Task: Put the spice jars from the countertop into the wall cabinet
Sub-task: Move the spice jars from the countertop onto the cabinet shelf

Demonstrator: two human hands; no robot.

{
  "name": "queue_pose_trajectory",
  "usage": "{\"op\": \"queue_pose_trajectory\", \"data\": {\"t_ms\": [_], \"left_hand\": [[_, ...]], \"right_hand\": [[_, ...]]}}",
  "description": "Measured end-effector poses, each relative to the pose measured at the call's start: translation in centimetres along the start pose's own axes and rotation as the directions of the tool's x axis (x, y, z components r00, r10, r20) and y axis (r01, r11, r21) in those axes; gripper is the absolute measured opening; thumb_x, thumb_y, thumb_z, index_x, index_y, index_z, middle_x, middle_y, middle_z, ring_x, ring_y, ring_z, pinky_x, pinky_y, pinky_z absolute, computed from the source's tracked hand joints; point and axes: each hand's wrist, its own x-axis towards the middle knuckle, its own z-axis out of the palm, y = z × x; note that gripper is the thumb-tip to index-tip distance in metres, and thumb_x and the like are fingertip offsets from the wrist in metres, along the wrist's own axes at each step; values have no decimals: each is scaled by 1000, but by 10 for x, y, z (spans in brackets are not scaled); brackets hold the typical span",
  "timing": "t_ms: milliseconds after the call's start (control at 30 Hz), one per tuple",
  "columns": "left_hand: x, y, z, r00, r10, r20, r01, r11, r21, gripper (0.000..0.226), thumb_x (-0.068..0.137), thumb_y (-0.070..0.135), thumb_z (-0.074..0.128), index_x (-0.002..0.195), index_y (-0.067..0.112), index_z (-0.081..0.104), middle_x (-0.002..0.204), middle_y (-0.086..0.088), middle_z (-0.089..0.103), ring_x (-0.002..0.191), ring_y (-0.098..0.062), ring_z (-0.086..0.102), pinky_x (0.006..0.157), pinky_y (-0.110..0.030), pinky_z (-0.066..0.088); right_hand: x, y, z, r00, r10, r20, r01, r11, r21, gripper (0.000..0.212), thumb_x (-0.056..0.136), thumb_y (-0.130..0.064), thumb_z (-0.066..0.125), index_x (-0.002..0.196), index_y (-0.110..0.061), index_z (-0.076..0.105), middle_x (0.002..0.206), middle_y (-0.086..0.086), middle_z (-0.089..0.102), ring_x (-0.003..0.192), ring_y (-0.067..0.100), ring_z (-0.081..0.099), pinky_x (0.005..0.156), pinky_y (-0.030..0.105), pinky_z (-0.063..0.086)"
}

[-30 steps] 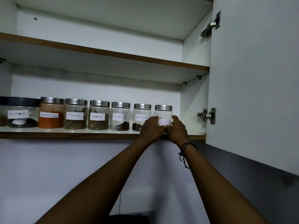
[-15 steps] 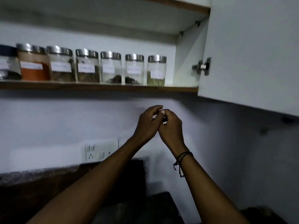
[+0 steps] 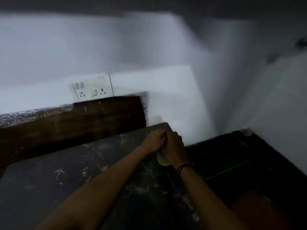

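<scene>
At the tabletop's (image 3: 83, 188) right edge, your left hand (image 3: 153, 141) and right hand (image 3: 173, 147) meet, fingers curled around a pale spice jar (image 3: 162, 159), mostly hidden. Bare dark surface spreads left; wall close behind.

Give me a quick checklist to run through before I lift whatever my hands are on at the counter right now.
1. Both hands on it: ok. The left hand and right hand are closed together over a pale object at the right end of the countertop.
2. It is a spice jar: cannot tell, since only a blurred pale bottom edge shows under the right hand.
3. Lid on tight: cannot tell, hidden by the hands.
4. Firm grip: cannot tell, the fingers are blurred.
5. Cabinet in view for the lift: not ok, only the wall and socket plate show above.
</scene>
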Motion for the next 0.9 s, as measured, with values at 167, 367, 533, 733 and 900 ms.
{"op": "queue_pose_trajectory", "data": {"t_ms": [167,367,533,733,900], "left_hand": [[-9,-35,49,950,-210,230,170,968,182,40,101,16,47,138,-1,49,143,-21,47,133,-36,46,110,-40,38],[-19,-54,75,911,-322,259,307,947,95,81,97,14,58,156,0,5,166,-18,0,155,-29,3,121,-29,11],[-24,-53,78,933,-332,140,353,919,-177,81,90,2,65,156,2,17,158,-19,31,147,-30,32,121,-39,27],[-27,-42,78,906,-420,45,415,866,-280,69,94,9,62,153,0,27,151,-24,39,140,-37,40,118,-40,33],[-41,-35,69,876,-461,-140,365,826,-430,29,101,14,52,124,-1,61,120,-24,62,114,-37,59,100,-49,49]], "right_hand": [[-34,32,44,995,90,48,-85,992,-96,53,82,-30,62,132,-18,47,141,14,38,129,33,40,108,42,38],[-50,54,75,972,186,146,-190,982,16,74,89,-34,62,150,-26,20,159,18,2,142,41,23,112,47,37],[-49,60,85,972,194,129,-214,963,161,73,86,-26,63,147,-33,24,148,20,24,128,38,43,100,49,48],[-45,60,85,975,218,43,-221,967,123,71,85,-28,65,145,-26,27,139,17,40,121,37,47,97,50,47],[-43,44,72,970,230,-76,-203,943,266,81,81,-44,69,147,-20,30,148,11,42,132,31,42,106,49,41]]}}
